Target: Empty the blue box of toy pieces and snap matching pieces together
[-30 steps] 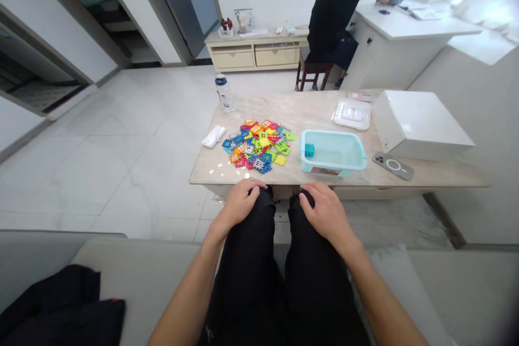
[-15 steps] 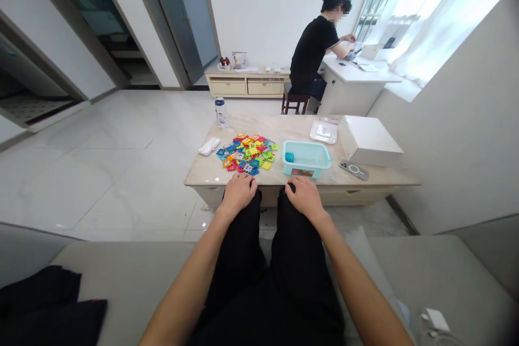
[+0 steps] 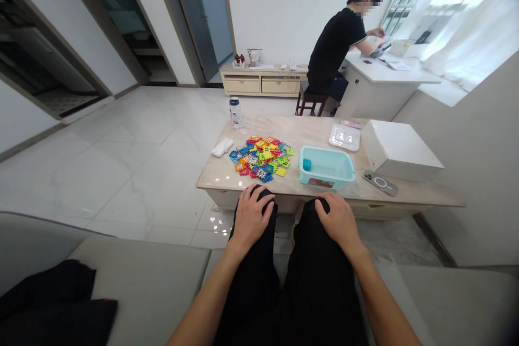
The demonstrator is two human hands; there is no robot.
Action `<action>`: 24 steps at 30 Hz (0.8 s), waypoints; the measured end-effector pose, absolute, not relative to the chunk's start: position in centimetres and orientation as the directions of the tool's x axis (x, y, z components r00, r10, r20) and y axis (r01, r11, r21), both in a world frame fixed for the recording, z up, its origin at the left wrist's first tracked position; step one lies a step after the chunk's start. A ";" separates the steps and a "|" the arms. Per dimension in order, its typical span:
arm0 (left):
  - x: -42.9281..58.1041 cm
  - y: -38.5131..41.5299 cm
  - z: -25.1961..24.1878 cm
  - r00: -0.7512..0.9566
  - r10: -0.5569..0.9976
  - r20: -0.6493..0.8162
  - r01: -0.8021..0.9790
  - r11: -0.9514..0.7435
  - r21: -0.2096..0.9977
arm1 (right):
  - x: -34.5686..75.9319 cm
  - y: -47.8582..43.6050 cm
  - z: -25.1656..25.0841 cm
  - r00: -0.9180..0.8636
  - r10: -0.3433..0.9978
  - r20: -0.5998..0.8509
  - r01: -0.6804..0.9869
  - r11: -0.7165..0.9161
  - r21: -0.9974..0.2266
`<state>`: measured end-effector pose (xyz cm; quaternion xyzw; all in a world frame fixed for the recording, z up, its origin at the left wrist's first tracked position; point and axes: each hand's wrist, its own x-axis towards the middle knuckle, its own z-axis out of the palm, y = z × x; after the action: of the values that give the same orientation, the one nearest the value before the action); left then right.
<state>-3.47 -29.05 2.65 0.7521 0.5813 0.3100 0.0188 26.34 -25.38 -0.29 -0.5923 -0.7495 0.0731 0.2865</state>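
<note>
At the far left of my head view, dark clothing (image 3: 52, 303) lies on the grey sofa (image 3: 154, 275). On the table (image 3: 292, 127), a white bundle (image 3: 222, 147), cloth or tissue, sits near the left edge, with a bottle (image 3: 235, 113) upright just beyond it. Next comes the loose heap of coloured plastic pieces (image 3: 263, 158). My left hand (image 3: 252, 215) rests palm down on the left knee of the black trousers (image 3: 261, 262), fingers spread, gripping nothing I can see, near the heap but not touching it.

Right of the heap stands the pale blue tub (image 3: 330, 166), with a teal piece (image 3: 307, 164) inside at its left end; one piece or several joined, I can't tell. My right hand (image 3: 337, 221) lies on the right knee, near the tub, fingers lightly curved, nothing showing in it. Farther off, a person (image 3: 334, 46) sits at a white desk (image 3: 367, 92). A clear plastic container (image 3: 344, 137), a phone (image 3: 380, 183) and a white box (image 3: 401, 146) finish the row.

I judge the handling of the pieces hardly begun: the heap lies outside the tub, I make out no built shape in it, and practically all of it remains.
</note>
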 end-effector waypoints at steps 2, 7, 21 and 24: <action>-3.9 -29.2 2.6 0.093 0.886 0.454 0.856 -0.304 0.418 | 26.4 -25.1 -1.1 -0.129 0.930 0.343 0.848 0.283 -0.449; -4.7 -29.3 2.7 0.027 0.879 0.476 0.854 -0.267 0.446 | 25.2 -23.9 -2.8 -0.122 0.940 0.320 0.888 0.247 -0.388; -7.0 -30.8 2.2 0.024 0.865 0.500 0.829 -0.297 0.473 | 20.6 -27.0 1.6 -0.202 0.891 0.406 0.915 0.320 -0.246; -6.8 -30.6 2.3 0.036 0.872 0.488 0.825 -0.301 0.478 | 19.7 -27.6 1.5 -0.208 0.886 0.415 0.930 0.310 -0.197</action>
<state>-6.79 -30.58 2.31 0.7189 0.5904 0.3655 0.0321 19.72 -27.55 1.50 -0.5853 -0.7757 -0.0478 0.2312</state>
